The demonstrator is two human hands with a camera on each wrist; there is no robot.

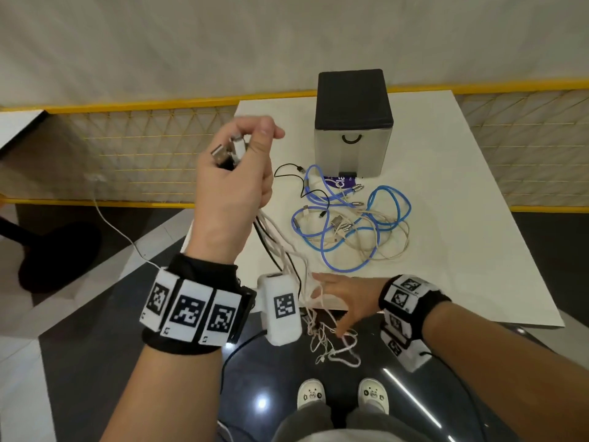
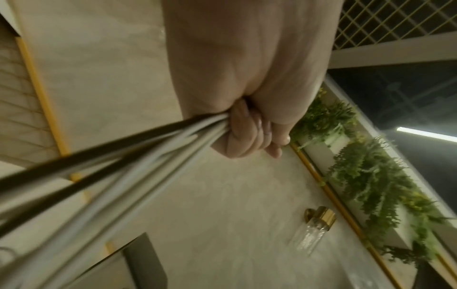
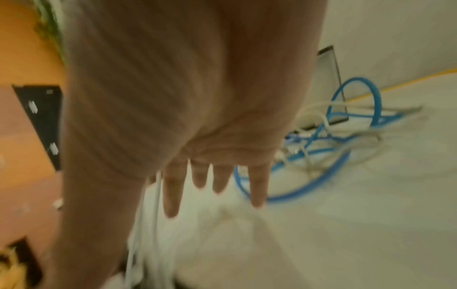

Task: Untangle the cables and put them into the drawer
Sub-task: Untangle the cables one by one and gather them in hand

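**Cable bundle raised in left hand; drawer closed**

The bundle of thin white and black charging cables [image 1: 280, 250] hangs from the left hand [image 1: 234, 180], which is raised over the near-left edge of the white square table [image 1: 462, 250]. The left fingers are curled tight around the bundle just below its metal USB plugs [image 1: 223, 153]; the left wrist view confirms the fist clamped on the strands. The loose ends trail past the table edge toward the floor.

The right hand [image 1: 347, 298] is low at the near table edge, fingers straight and spread, combing through the hanging strands. It grips nothing.

A second tangle of blue and beige cables [image 1: 353, 218] lies on the table, in front of the grey drawer box with black top and black loop handle [image 1: 352, 138]. The drawer appears closed.

Risks from this state:
- Spread fingers may catch a loop and tighten a knot instead of freeing it.
- The dangling ends may snag on the table edge.
- A pull on any strand shared with the table tangle would drag that tangle off the table.
- The drawer is not yet open, and neither hand is near its handle.
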